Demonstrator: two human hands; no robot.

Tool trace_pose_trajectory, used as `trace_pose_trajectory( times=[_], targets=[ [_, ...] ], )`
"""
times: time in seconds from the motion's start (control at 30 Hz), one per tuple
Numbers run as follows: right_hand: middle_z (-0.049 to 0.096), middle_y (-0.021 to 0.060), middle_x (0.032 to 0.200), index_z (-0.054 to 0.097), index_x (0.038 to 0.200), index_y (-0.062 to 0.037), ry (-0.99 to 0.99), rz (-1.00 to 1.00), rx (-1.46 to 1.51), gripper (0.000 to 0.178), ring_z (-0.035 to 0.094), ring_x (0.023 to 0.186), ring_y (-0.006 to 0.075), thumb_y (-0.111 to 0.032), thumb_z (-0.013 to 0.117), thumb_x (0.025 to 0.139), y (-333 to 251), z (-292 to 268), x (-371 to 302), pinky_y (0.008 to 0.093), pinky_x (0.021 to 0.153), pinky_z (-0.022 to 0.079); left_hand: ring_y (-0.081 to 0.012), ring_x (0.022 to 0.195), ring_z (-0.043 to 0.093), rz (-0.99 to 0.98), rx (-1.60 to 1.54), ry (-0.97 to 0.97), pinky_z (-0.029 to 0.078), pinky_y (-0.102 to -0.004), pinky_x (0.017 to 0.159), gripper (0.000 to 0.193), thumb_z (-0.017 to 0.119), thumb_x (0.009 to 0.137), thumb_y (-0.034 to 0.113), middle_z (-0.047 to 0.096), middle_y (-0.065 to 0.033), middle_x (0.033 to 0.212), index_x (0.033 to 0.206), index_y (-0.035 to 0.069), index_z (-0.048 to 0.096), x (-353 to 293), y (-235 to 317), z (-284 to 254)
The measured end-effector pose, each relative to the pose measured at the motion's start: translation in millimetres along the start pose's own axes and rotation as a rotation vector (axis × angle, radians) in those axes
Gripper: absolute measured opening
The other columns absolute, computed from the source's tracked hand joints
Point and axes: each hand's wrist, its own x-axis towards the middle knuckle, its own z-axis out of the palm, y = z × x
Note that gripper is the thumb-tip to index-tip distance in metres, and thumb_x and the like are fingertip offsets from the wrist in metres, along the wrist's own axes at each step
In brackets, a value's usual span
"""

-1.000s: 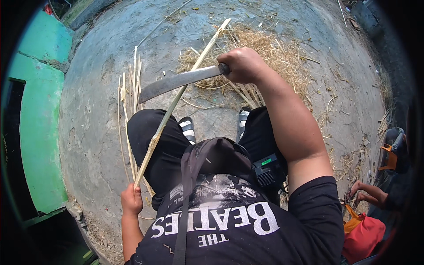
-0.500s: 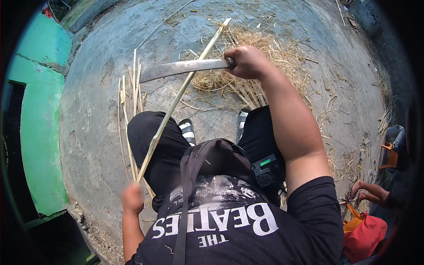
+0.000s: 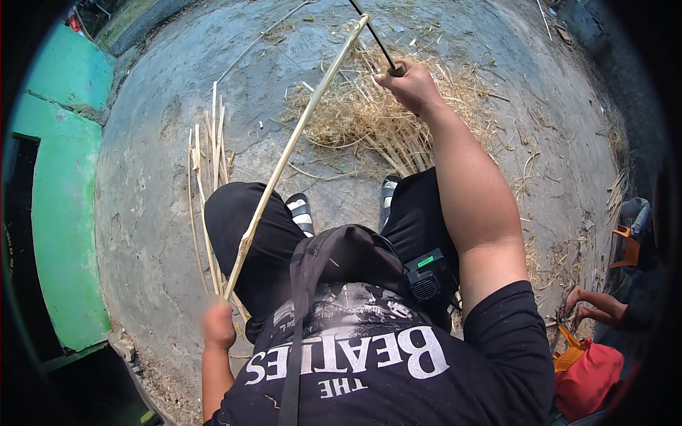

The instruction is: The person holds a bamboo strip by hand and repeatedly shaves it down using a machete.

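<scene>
My left hand [image 3: 219, 323], a little blurred, is closed round the near end of a long pale bamboo strip [image 3: 288, 153]. The strip slants up and away to the right, passing over my left knee. My right hand [image 3: 413, 86] grips the dark handle of a machete [image 3: 381, 45]. Its blade is seen nearly edge-on as a thin dark line, pointing away and crossing close to the strip's far tip; whether they touch I cannot tell. The blade's far end runs out of the picture.
Straw-like shavings [image 3: 355, 110] heap beyond my feet, over more strips. Several split strips [image 3: 217, 135] lie left of my left knee. A green wall [image 3: 67, 234] stands at left. At right are another person's bare feet [image 3: 579, 305], a red bag [image 3: 588, 380] and an orange stool [image 3: 625, 248].
My right hand has moved farther away. The machete has turned from lying broadside across the strip to edge-on near its far tip. My left hand has shifted slightly nearer me.
</scene>
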Motion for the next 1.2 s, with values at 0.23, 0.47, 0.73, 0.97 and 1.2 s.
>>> trace_pose_trajectory(
  times=[0.23, 0.47, 0.73, 0.97, 1.2],
  targets=[
    [0.07, 0.0049, 0.084, 0.072, 0.102, -0.0049, 0.047, -0.06, -0.044, 0.037, 0.064, 0.077, 0.0164, -0.037, 0.077, 0.085, -12, -1, -6, 0.033, 0.07, 0.05, -0.0407, 0.061, 0.064, -0.012, 0.015, 0.037, 0.048, -0.0465, 0.056, 0.057, 0.041, 0.104, 0.055, 0.059, -0.0167, 0.062, 0.086, 0.005, 0.062, -14, 5, 13],
    [0.073, 0.0107, 0.085, 0.072, 0.097, -0.0052, -0.071, -0.198, -0.132, 0.032, 0.07, 0.082, 0.0215, -0.035, 0.078, 0.087, -18, -5, -20, 0.038, 0.073, 0.054, -0.0431, 0.063, 0.064, -0.05, 0.118, 0.093, 0.049, -0.0489, 0.056, 0.054, 0.043, 0.104, 0.052, 0.058, -0.0177, 0.063, 0.091, 0.003, 0.062, -36, -10, 21],
    [0.075, 0.0163, 0.092, 0.074, 0.1, -0.0065, -0.255, -0.179, -0.354, 0.026, 0.072, 0.087, 0.0311, -0.029, 0.076, 0.086, -30, 6, -20, 0.0426, 0.078, 0.055, -0.0464, 0.065, 0.063, -0.04, 0.171, 0.094, 0.049, -0.0511, 0.057, 0.054, 0.042, 0.104, 0.051, 0.058, -0.0198, 0.064, 0.091, 0.003, 0.061, -33, -10, 22],
    [0.074, 0.0185, 0.095, 0.074, 0.103, -0.0065, -0.26, -0.336, -0.459, 0.024, 0.071, 0.091, 0.0336, -0.023, 0.071, 0.085, -46, 25, -30, 0.0426, 0.082, 0.055, -0.0467, 0.064, 0.063, -0.047, 0.135, 0.073, 0.048, -0.051, 0.057, 0.055, 0.042, 0.104, 0.051, 0.057, -0.0206, 0.063, 0.086, 0.002, 0.059, -35, -9, 18],
    [0.074, 0.0176, 0.091, 0.075, 0.106, -0.0083, -0.213, -0.134, -0.419, 0.023, 0.071, 0.085, 0.0318, -0.02, 0.065, 0.09, -16, 12, -11, 0.0432, 0.077, 0.054, -0.047, 0.062, 0.061, -0.034, 0.152, 0.102, 0.047, -0.0512, 0.056, 0.054, 0.043, 0.104, 0.05, 0.056, -0.021, 0.062, 0.082, 0.003, 0.057, -22, -2, 16]
  ],
)
